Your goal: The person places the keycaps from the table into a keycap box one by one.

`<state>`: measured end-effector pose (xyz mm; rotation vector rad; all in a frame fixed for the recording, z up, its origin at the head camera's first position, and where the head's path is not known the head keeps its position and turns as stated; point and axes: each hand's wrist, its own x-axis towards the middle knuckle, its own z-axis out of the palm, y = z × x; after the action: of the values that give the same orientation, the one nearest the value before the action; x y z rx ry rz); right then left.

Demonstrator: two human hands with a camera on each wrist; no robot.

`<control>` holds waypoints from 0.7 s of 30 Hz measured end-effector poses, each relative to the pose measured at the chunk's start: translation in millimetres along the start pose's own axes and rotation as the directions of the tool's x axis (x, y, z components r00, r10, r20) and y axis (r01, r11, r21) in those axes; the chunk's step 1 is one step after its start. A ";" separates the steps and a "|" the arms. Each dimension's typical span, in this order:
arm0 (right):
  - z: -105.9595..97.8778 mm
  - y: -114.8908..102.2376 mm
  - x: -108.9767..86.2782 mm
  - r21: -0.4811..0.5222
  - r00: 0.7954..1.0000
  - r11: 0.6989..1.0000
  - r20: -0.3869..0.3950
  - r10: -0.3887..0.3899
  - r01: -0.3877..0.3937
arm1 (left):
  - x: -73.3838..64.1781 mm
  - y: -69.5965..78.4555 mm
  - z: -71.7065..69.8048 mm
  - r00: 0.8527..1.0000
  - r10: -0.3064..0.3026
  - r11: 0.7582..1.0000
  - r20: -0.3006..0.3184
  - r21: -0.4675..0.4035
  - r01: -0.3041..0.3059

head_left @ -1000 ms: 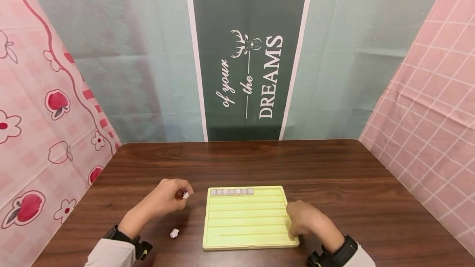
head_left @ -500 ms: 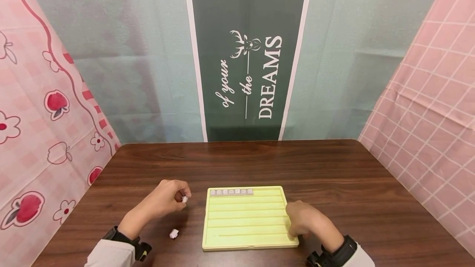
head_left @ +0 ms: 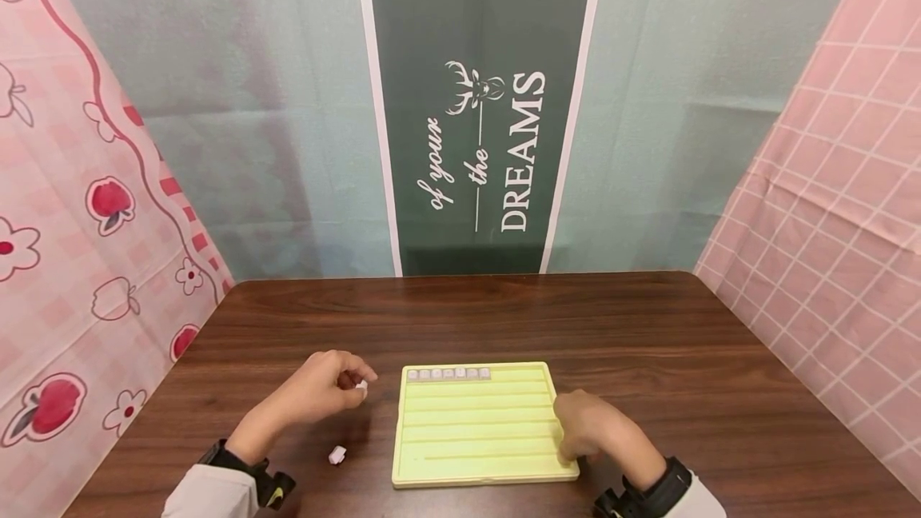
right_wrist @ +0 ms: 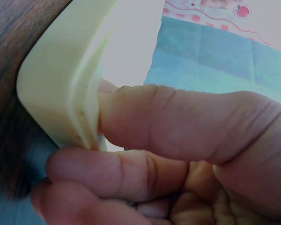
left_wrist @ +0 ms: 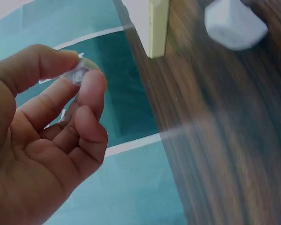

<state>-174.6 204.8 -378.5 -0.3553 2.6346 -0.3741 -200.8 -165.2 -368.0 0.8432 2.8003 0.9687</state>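
Note:
A small white keycap (left_wrist: pixel 78 76) is pinched between the thumb and fingertip of my left hand (head_left: pixel 327 386), left of the yellow tray (head_left: pixel 489 426). In the head view only a bit of that keycap shows between the fingers. Along the tray's top groove, from the left end, lies a row of several pale keycaps (head_left: pixel 449 374). My right hand (head_left: pixel 592 428) grips the tray's right edge, its thumb (right_wrist: pixel 145 124) on the rim and the other fingers curled against the outside. Another white keycap (head_left: pixel 337 455) lies on the table below my left hand.
The dark wooden table (head_left: pixel 460 314) carries everything. Ridges divide the tray into long parallel grooves. Behind the table hangs a green cloth (head_left: pixel 324 142) with lettering; pink patterned cloths (head_left: pixel 842 206) flank both sides.
The fingers of my left hand have shifted slightly around the pinched keycap, turning it a little. My right hand has stayed on the tray edge, and the row of keycaps is unchanged.

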 end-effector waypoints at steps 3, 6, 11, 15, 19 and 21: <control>0.3 0.5 0.3 -0.002 1.000 1.000 0.000 0.001 -0.001 | -0.4 1.5 0.2 0.999 -0.038 0.996 0.014 -0.080 0.039; 0.3 0.8 0.1 0.000 1.000 1.000 -0.001 0.001 -0.001 | -0.1 2.8 0.3 0.997 -0.069 0.978 0.024 -0.196 0.072; -0.2 0.7 0.2 0.000 1.000 1.000 0.005 0.001 -0.001 | -0.3 5.3 -1.0 0.994 -0.097 0.911 0.049 -0.397 0.108; 0.2 0.9 1.0 -0.004 1.000 1.000 0.003 0.001 -0.001 | -1.2 6.2 -0.7 0.989 -0.127 0.852 0.070 -0.503 0.145; 0.5 1.4 1.0 0.000 1.000 1.000 0.002 0.004 -0.004 | -1.9 5.3 1.3 0.986 -0.142 0.801 0.083 -0.576 0.164; 1.0 1.8 1.3 0.000 1.000 1.000 0.004 0.000 0.000 | -1.7 5.7 2.9 0.985 -0.156 0.777 0.080 -0.605 0.172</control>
<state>-175.6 205.9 -380.4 -0.3563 2.6308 -0.3727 -196.0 -160.8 -367.2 0.4957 2.2293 1.6691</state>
